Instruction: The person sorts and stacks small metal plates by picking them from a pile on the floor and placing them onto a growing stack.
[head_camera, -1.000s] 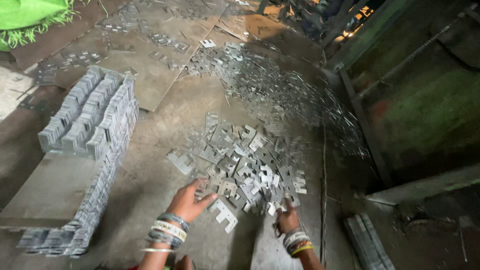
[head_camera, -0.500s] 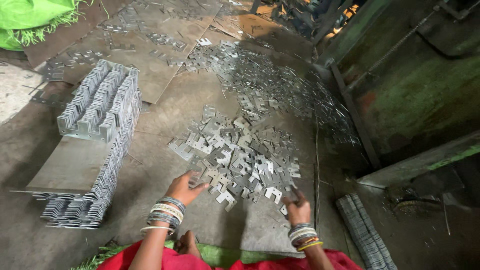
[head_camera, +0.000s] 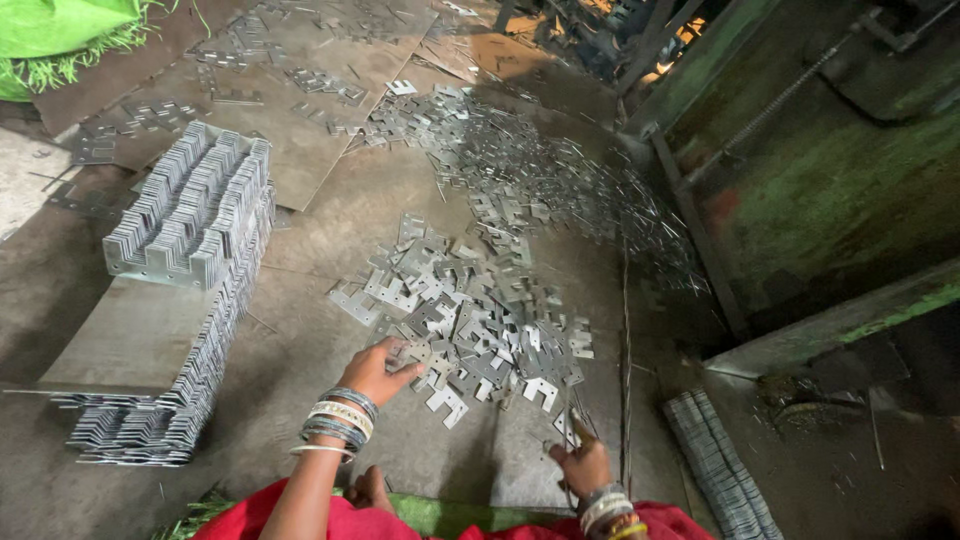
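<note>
A loose pile of small stamped metal plates (head_camera: 470, 310) lies on the floor in front of me. My left hand (head_camera: 385, 370), with several bangles on the wrist, rests its spread fingers on the pile's near left edge, touching a plate. My right hand (head_camera: 582, 466) is close to my body at the pile's near right corner. It is closed on a thin bunch of the same plates (head_camera: 568, 425), which stick up out of the fist.
Neat rows of stacked plates (head_camera: 190, 215) stand at the left on a flat sheet over another long stack (head_camera: 160, 420). A wider scatter of plates (head_camera: 540, 180) lies beyond. A bundled stack (head_camera: 715, 465) lies at the right beside a green machine frame (head_camera: 830, 320).
My right hand has drawn back from the pile's edge toward my body. My left hand stays on the near edge of the pile. The view has tilted a little.
</note>
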